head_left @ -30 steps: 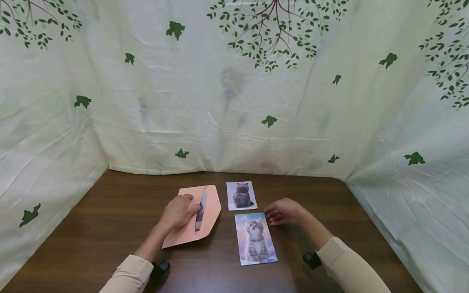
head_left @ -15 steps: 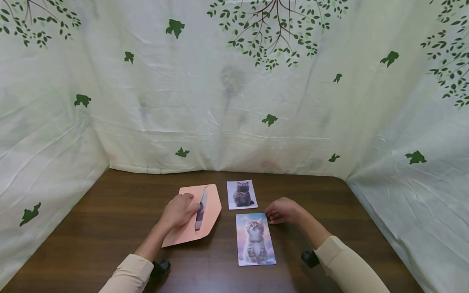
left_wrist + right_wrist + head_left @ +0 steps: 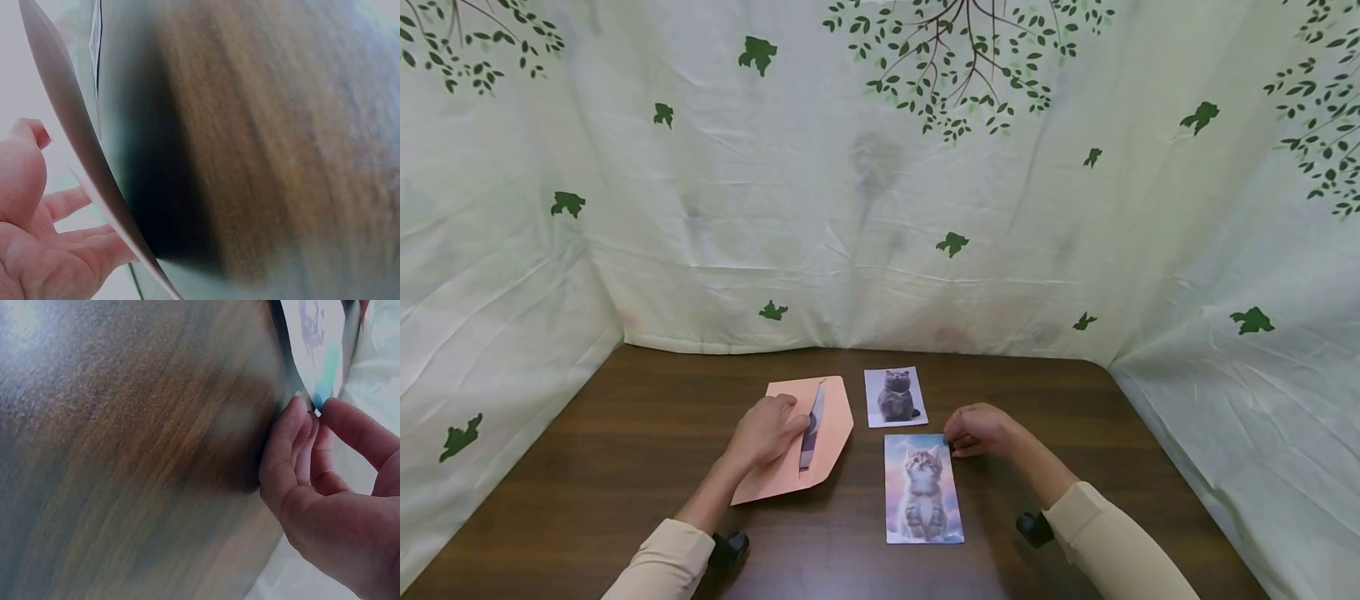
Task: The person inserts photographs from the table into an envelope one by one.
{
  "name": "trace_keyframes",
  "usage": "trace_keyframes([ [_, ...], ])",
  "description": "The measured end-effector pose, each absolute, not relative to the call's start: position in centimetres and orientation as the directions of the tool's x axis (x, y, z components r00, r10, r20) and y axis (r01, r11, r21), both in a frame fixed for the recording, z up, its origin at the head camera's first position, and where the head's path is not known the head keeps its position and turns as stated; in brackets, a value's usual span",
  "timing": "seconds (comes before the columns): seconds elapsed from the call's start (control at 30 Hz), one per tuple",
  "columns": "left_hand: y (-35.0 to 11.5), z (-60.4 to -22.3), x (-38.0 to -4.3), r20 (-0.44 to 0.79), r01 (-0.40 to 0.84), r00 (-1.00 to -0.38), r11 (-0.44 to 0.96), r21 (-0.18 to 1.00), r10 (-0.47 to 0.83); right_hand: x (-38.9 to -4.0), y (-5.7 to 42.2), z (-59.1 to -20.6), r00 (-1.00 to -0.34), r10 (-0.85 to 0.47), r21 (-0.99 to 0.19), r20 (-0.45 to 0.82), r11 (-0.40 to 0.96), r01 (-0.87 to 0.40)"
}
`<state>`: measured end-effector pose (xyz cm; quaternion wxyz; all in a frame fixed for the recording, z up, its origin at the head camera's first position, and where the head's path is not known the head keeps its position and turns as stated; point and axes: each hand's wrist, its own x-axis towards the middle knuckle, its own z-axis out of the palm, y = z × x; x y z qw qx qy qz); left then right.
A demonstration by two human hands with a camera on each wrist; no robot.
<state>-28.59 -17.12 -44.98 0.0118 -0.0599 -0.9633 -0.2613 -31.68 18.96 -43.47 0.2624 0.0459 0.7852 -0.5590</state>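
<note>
In the head view a peach envelope lies left of centre, with a dark-and-pale printed piece showing through a narrow opening. My left hand rests on the envelope, thumb beside that opening. From the left wrist, the fingers touch the paper, which stands a little off the table. Right of it is a card with a tabby kitten. My right hand pinches this card's upper right corner between thumb and fingers, as the right wrist view shows.
Behind the kitten card lies a smaller card with a grey cat. Everything sits on a dark wooden table. A white cloth with green leaves hangs around its back and sides.
The kitten card has turned slightly, its lower edge shifting left, so it lies straighter. My right hand stays at its corner with barely any movement. My left hand holds its place on the envelope.
</note>
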Motion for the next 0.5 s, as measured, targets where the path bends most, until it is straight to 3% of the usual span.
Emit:
trace_keyframes([
  [0.5,-17.12,-44.92,-28.49,0.069,0.137,-0.991,0.859,0.494,0.118,-31.84,19.30,-42.90,-0.837,-0.197,-0.832,-0.511,0.357,0.425],
])
